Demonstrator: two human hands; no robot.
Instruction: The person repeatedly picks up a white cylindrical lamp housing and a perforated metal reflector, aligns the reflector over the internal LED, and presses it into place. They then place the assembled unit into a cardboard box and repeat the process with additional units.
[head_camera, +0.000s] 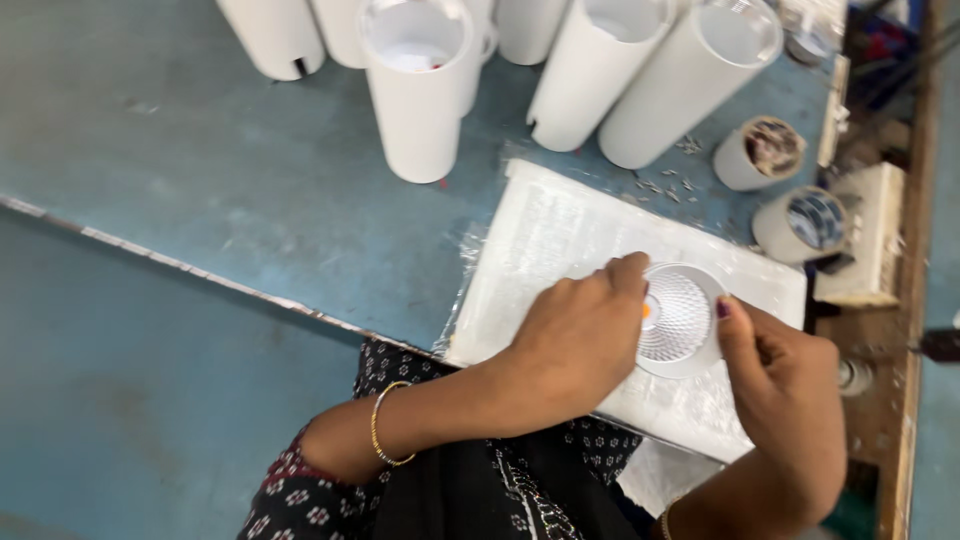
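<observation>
The left hand (575, 335) rests over the left edge of a round silver reflector cup (680, 318) – its fingers (628, 272) are curled together, with the tips pressed against the cup's rim. The right hand (790, 395) approaches from the right side; its thumb (735, 335) lies against the cup's right rim, and the remaining fingers are folded beneath the palm, so whether they grip the cup cannot be told. The reflector cup has a faceted inner surface and a white outer flange, with a small orange spot at its left edge beside the left fingertips. It sits on a white plastic-wrapped sheet (560, 240) lying on the blue worktop (250, 160), near the worktop's front edge.

Behind the sheet stands a group of white cylindrical housings (420, 90) – some upright, some tilted. Two short white cylinders (760, 152) sit to the right of the sheet, with small metal screws (665, 188) scattered between them and the tall housings. A gold bangle (380, 425) circles the left wrist.
</observation>
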